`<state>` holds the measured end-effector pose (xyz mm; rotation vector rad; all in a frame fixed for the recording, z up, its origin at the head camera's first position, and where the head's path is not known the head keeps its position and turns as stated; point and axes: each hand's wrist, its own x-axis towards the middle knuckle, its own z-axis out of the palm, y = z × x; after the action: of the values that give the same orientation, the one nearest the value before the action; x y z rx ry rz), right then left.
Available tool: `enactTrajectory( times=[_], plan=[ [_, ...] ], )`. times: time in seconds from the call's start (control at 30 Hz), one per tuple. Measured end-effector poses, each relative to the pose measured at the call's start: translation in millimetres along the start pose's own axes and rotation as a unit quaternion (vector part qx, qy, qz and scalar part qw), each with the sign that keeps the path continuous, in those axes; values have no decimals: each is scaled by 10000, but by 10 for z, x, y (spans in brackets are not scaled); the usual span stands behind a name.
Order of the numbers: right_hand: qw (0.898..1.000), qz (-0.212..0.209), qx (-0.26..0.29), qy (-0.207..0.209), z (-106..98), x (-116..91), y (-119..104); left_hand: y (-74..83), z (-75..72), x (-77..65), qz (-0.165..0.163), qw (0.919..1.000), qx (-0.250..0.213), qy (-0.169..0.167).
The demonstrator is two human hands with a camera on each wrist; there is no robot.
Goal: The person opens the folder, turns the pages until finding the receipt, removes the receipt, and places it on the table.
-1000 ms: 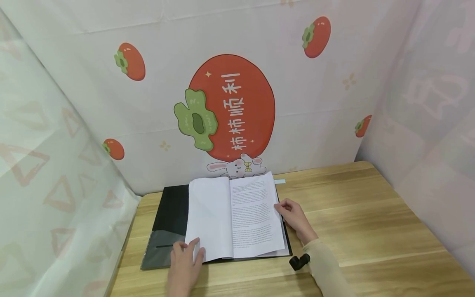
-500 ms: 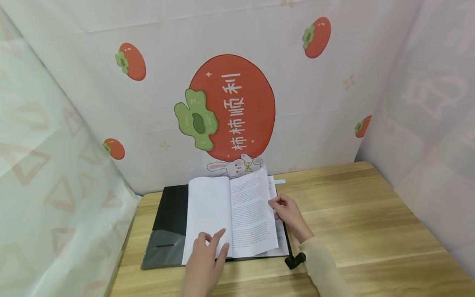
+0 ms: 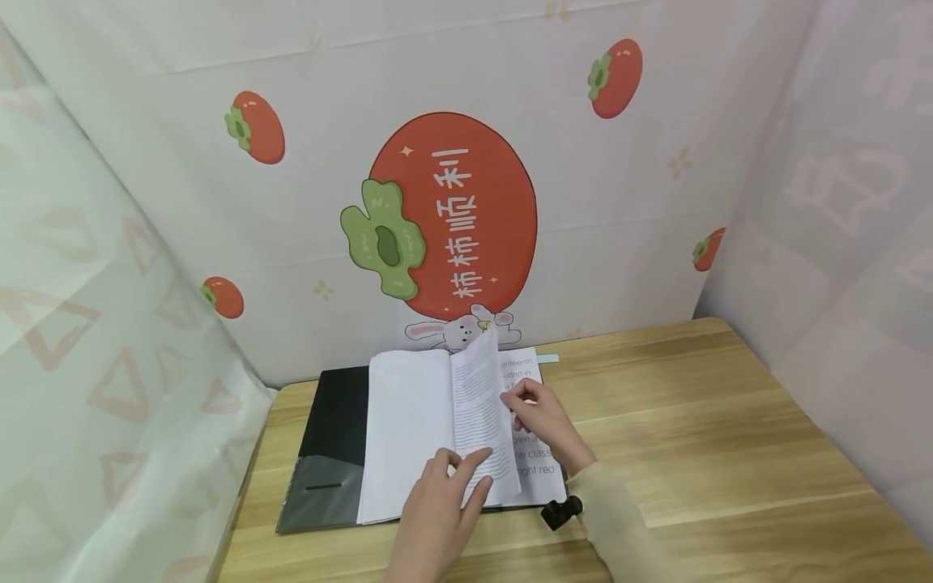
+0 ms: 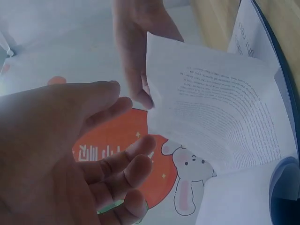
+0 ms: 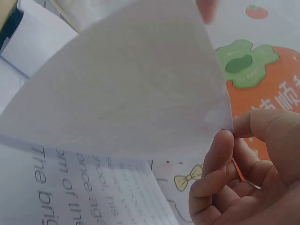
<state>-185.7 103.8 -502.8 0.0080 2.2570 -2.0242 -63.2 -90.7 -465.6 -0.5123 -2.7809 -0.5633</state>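
Note:
A black folder (image 3: 337,413) lies spread out with a stack of printed sheets in it. My right hand (image 3: 541,414) pinches the outer edge of one page (image 3: 479,405) between thumb and forefinger, and that page stands lifted and curved. Large print shows on the sheet (image 3: 539,470) beneath it. In the right wrist view the raised page's blank back (image 5: 140,84) faces the camera. My left hand (image 3: 445,510) hovers over the front of the stack, fingers spread and loosely bent, holding nothing. The blank left-hand page (image 3: 408,429) lies flat.
The wooden table (image 3: 692,437) extends to the right of the folder. A white cloth backdrop (image 3: 306,202) with persimmon prints rises right behind it. A pale blue tab (image 3: 548,358) sticks out at the folder's far right corner. A black device (image 3: 561,512) is on the right wrist.
My right hand has moved left, drawing the page up and over so more of the large-print sheet shows. My left hand has shifted right from the left page's corner toward the turning page.

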Motion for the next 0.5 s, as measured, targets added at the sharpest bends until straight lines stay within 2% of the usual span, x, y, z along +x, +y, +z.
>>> enactTrajectory(
  times=[0.2, 0.5],
  plan=[
    [9988, -223, -179, -387, 122, -3, -58, 64, -4, 19, 133, 9998, -109, -73],
    [9955, -460, -491, -664, 263, -43, -152, 51, 1, 34, 156, 9999, -45, -37]
  ],
)
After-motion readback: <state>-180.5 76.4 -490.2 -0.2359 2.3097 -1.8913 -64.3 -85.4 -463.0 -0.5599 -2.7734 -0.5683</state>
